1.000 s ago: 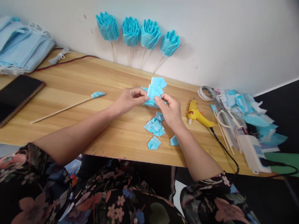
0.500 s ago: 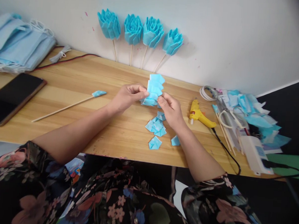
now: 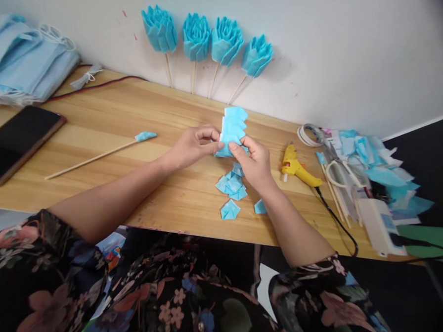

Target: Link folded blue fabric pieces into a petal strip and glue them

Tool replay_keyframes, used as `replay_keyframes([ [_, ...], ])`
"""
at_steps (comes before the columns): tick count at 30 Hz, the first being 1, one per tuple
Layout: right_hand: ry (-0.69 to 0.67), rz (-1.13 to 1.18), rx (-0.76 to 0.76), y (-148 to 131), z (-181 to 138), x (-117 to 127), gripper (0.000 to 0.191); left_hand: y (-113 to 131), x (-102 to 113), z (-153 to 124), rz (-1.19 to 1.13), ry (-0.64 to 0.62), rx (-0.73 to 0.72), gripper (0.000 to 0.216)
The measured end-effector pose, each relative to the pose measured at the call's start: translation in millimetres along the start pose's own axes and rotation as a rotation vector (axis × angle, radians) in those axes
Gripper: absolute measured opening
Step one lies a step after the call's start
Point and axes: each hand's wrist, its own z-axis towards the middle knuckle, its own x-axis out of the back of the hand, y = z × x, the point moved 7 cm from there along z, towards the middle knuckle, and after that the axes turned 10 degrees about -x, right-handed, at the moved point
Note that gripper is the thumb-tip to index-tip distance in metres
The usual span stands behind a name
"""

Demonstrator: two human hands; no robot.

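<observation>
Both hands point(image 3: 195, 146) pinch overlapping folded blue pieces point(image 3: 233, 125).

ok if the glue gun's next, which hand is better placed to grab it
Probably the right hand, which is nearer the yellow glue gun; the left hand would have to reach past it. Both hands pinch the folded blue pieces, so the right must first let go.

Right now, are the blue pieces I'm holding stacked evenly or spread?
Spread: the blue pieces between your left hand and right hand overlap in steps, pointed ends showing separately.
</observation>
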Motion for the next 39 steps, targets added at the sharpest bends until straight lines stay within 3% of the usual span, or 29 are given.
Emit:
replay_keyframes([
  [5,-0.056,0.083,-0.024,2.8,0.3,-3.5,0.049,-1.3,-2.0,-0.5,-0.075,-0.01,0.018,0.034],
  [11,-0.103,0.146,-0.038,2.6,1.4,-4.6,0.042,1.0,8.8,1.5,-0.08,0.116,-0.022,0.034],
  [20,0.023,0.041,-0.026,1.0,0.2,4.1,0.031,-2.8,0.8,2.2,0.001,0.005,-0.02,0.047],
  [27,-0.056,0.082,0.002,1.0,1.9,-3.1,0.039,-3.8,4.9,4.4,0.101,-0.003,-0.103,0.038],
  [32,-0.105,0.128,0.008,3.4,2.0,-6.8,0.045,-4.5,-2.4,4.8,-0.033,-0.088,-0.081,0.042],
  [36,-0.09,0.165,-0.043,6.6,2.1,-4.1,0.055,-5.0,-0.5,3.7,-0.094,-0.045,-0.041,0.042],
  [39,-0.111,0.16,-0.017,2.0,1.8,-3.7,0.053,-2.9,4.6,3.4,-0.098,0.018,-0.046,0.042],
])
